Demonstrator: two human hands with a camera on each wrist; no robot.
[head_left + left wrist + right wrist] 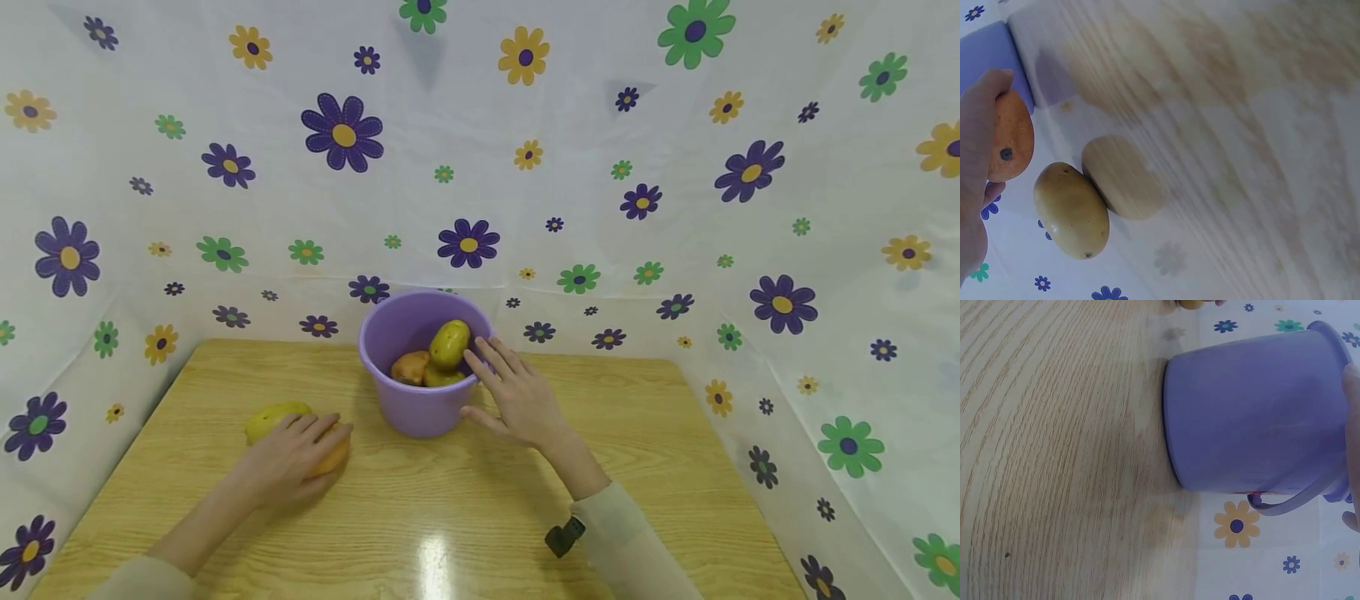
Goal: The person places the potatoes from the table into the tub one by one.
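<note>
Left hand (288,454), lower left of frame, curls over an orange mango (330,454) beside a yellow mango (272,417). Right hand (517,396), fingers spread, touches the purple bucket (420,408) at centre. No readable writing.

We see a bright, evenly lit scene, with a white glare patch on the table (442,558) near the bottom edge of the head view, so light comes from above. Shadows are soft and short. The head view bends at its edges. The left wrist view is blurred across the wood; the right wrist view is sharper.
</note>
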